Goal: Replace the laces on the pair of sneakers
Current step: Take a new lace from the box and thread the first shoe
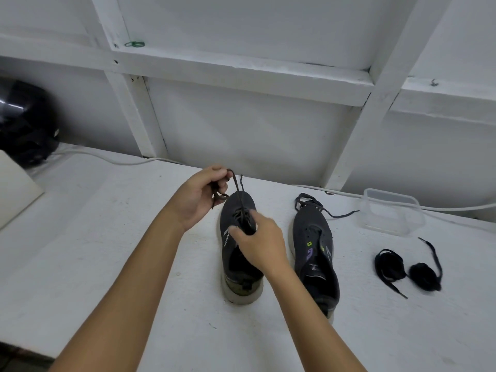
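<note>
Both my bare arms are reaching out over the rough white worktop (107,237). My right hand (259,244) is resting on the left sneaker (239,245), with my thumb and fingers pinching the soft dark tongue near the lace holes. My left hand (202,193) is lifted just past the toe, and its curled fingers are gripping a thin brown lace (236,183) that is running down into the holes. This sneaker is dark grey cloth with a thick pale sole. Just beside it, the right sneaker (314,253) is sitting flat, with small green and purple marks, and a flat dark lace (319,206) is lying loose and curly at its toe. Farther right, two black laces (408,269) are lying apart from the shoes, one in a ring and one in a fuzzy ball. Behind them a clear plastic box (391,210) with round corners is sitting near a white cable (112,159) by the wall.
</note>
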A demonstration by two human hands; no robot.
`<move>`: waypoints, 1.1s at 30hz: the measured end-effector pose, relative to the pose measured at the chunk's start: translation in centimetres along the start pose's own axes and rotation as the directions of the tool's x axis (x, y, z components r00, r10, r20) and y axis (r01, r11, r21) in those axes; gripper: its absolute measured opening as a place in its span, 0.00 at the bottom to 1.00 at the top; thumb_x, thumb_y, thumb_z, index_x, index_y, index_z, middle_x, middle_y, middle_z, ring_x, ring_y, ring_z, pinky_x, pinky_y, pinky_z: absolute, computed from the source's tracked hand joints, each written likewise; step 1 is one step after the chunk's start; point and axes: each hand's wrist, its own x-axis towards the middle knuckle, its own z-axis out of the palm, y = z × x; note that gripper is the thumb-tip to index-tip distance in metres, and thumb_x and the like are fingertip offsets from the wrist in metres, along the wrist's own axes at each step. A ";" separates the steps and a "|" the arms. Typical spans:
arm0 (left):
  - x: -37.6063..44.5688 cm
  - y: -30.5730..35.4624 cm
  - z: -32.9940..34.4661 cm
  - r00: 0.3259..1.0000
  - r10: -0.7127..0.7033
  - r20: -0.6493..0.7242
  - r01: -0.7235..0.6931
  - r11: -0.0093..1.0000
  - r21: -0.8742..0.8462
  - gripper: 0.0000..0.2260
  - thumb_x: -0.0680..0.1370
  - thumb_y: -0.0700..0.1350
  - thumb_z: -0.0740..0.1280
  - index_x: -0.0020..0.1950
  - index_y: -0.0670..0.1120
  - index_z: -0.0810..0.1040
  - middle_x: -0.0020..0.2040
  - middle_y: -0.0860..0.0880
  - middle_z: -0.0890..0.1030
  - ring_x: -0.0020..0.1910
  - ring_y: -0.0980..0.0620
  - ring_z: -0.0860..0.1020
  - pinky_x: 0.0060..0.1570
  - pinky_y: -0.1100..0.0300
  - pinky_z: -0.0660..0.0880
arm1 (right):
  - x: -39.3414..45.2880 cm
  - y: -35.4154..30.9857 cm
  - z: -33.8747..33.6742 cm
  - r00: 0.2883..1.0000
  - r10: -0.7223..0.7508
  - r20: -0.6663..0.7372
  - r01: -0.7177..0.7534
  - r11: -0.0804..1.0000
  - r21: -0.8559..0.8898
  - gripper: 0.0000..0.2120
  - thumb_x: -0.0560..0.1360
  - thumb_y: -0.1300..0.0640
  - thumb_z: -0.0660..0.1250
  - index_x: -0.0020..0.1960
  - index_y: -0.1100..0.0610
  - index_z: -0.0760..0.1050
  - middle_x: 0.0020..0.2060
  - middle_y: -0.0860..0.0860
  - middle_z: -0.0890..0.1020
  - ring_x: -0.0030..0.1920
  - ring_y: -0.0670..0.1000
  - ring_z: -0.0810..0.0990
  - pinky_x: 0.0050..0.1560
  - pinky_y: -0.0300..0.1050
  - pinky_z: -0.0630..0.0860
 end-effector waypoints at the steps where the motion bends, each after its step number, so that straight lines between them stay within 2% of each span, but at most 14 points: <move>1: 0.3 0.1 0.0 1.000 0.001 0.001 -0.001 0.999 0.036 0.06 0.73 0.49 0.65 0.40 0.50 0.81 0.36 0.53 0.73 0.37 0.56 0.72 0.41 0.60 0.67 | 0.6 -0.6 -0.5 0.998 -0.057 0.002 0.057 0.998 -0.003 0.18 0.76 0.44 0.70 0.63 0.50 0.79 0.56 0.46 0.83 0.57 0.49 0.80 0.58 0.47 0.77; 2: 0.5 0.2 0.0 1.000 0.002 0.002 -0.002 0.997 0.077 0.06 0.73 0.49 0.66 0.41 0.51 0.81 0.37 0.53 0.74 0.39 0.57 0.73 0.43 0.60 0.69 | 1.2 -1.3 -1.1 0.995 -0.097 0.018 0.097 0.995 0.006 0.16 0.77 0.46 0.69 0.63 0.51 0.80 0.55 0.47 0.83 0.55 0.48 0.80 0.56 0.44 0.74; 4: 1.2 -0.1 -0.2 1.000 0.014 -0.028 -0.008 0.978 0.209 0.04 0.74 0.50 0.68 0.44 0.53 0.82 0.41 0.54 0.79 0.44 0.58 0.76 0.51 0.56 0.72 | 2.4 -2.5 -2.4 0.990 -0.122 0.069 0.115 0.989 0.094 0.10 0.80 0.49 0.68 0.50 0.54 0.83 0.42 0.47 0.84 0.42 0.47 0.79 0.47 0.42 0.73; 5: 1.5 -0.3 -0.3 0.997 0.029 -0.067 -0.007 0.953 0.303 0.03 0.76 0.49 0.69 0.48 0.54 0.82 0.44 0.55 0.80 0.47 0.57 0.77 0.55 0.54 0.72 | 2.9 -3.0 -3.1 0.991 -0.109 0.079 0.095 0.982 0.165 0.11 0.80 0.50 0.66 0.46 0.56 0.81 0.37 0.46 0.83 0.37 0.45 0.78 0.43 0.43 0.73; 7: 2.2 -1.5 -1.0 0.981 0.054 -0.185 0.051 0.851 0.523 0.14 0.79 0.49 0.70 0.65 0.54 0.77 0.55 0.56 0.81 0.55 0.56 0.78 0.64 0.53 0.72 | 3.8 -3.6 -4.6 0.992 -0.058 0.110 0.015 0.935 0.354 0.12 0.82 0.51 0.63 0.44 0.55 0.80 0.38 0.45 0.84 0.38 0.43 0.80 0.46 0.44 0.77; 9: 2.4 -3.0 -1.5 0.952 0.076 -0.295 0.172 0.664 0.727 0.27 0.79 0.52 0.69 0.76 0.54 0.65 0.66 0.56 0.76 0.64 0.51 0.74 0.69 0.49 0.68 | 4.4 -3.8 -5.9 0.992 -0.021 0.124 -0.047 0.852 0.521 0.13 0.85 0.51 0.60 0.46 0.53 0.78 0.41 0.46 0.85 0.44 0.46 0.83 0.49 0.47 0.79; 11: 2.5 -4.8 -1.6 0.942 0.115 -0.316 0.211 0.528 0.822 0.26 0.77 0.54 0.69 0.74 0.53 0.68 0.68 0.53 0.75 0.68 0.48 0.73 0.69 0.44 0.68 | 5.0 -3.8 -7.2 0.997 -0.005 0.073 -0.038 0.815 0.578 0.13 0.85 0.52 0.58 0.46 0.53 0.77 0.41 0.47 0.84 0.46 0.47 0.84 0.52 0.51 0.79; 14: 2.7 -6.7 -0.3 0.946 0.104 -0.306 0.222 0.482 0.848 0.18 0.77 0.57 0.69 0.63 0.51 0.78 0.61 0.51 0.79 0.62 0.47 0.77 0.62 0.46 0.74 | 6.0 -3.9 -8.6 1.000 -0.008 0.018 -0.005 0.781 0.624 0.13 0.85 0.53 0.56 0.48 0.53 0.76 0.40 0.47 0.83 0.46 0.48 0.84 0.51 0.51 0.79; 19: 3.0 -7.4 1.5 0.933 0.035 -0.358 0.320 0.373 0.871 0.24 0.75 0.64 0.69 0.64 0.50 0.80 0.59 0.51 0.81 0.59 0.48 0.79 0.57 0.51 0.77 | 6.7 -4.5 -9.6 1.000 -0.017 -0.010 0.019 0.780 0.625 0.13 0.86 0.54 0.55 0.52 0.54 0.77 0.38 0.48 0.81 0.43 0.48 0.85 0.50 0.49 0.80; 24: 3.3 -7.0 2.1 0.948 0.074 -0.310 0.252 0.425 0.869 0.04 0.77 0.51 0.70 0.49 0.56 0.83 0.51 0.55 0.83 0.53 0.50 0.80 0.55 0.52 0.78 | 7.3 -4.3 -9.3 1.000 -0.002 -0.022 0.015 0.766 0.643 0.11 0.85 0.56 0.59 0.56 0.56 0.80 0.36 0.48 0.80 0.42 0.48 0.85 0.55 0.52 0.81; 27: 3.4 -6.5 2.4 0.933 0.080 -0.350 0.249 0.561 0.789 0.04 0.77 0.47 0.66 0.45 0.48 0.79 0.43 0.53 0.81 0.44 0.52 0.79 0.45 0.56 0.76 | 7.7 -4.0 -9.2 0.998 0.047 -0.038 -0.010 0.753 0.658 0.10 0.84 0.57 0.61 0.56 0.59 0.80 0.38 0.50 0.80 0.38 0.47 0.85 0.53 0.50 0.82; 30: 3.8 -5.4 2.4 0.907 -0.193 -0.374 0.335 0.870 0.362 0.07 0.77 0.44 0.63 0.39 0.46 0.75 0.34 0.52 0.75 0.31 0.54 0.69 0.30 0.61 0.64 | 8.1 -3.6 -9.0 0.993 0.110 -0.049 -0.050 0.750 0.660 0.09 0.83 0.56 0.64 0.47 0.57 0.80 0.34 0.51 0.80 0.34 0.47 0.84 0.44 0.45 0.82; 32: 4.0 -4.2 1.9 0.904 -0.317 -0.287 0.350 0.934 0.070 0.05 0.78 0.44 0.64 0.41 0.49 0.75 0.30 0.54 0.71 0.28 0.56 0.64 0.27 0.63 0.58 | 8.4 -3.3 -8.9 0.989 0.139 -0.046 -0.082 0.786 0.612 0.11 0.83 0.56 0.64 0.45 0.58 0.80 0.34 0.51 0.79 0.32 0.46 0.83 0.40 0.43 0.82; 33: 4.1 -3.5 1.5 0.919 -0.300 -0.255 0.324 0.944 0.058 0.05 0.79 0.45 0.64 0.45 0.49 0.77 0.29 0.55 0.70 0.28 0.57 0.63 0.29 0.63 0.57 | 8.5 -3.0 -8.9 0.988 0.151 -0.042 -0.098 0.807 0.583 0.12 0.83 0.56 0.64 0.44 0.58 0.79 0.34 0.51 0.79 0.31 0.45 0.82 0.40 0.42 0.83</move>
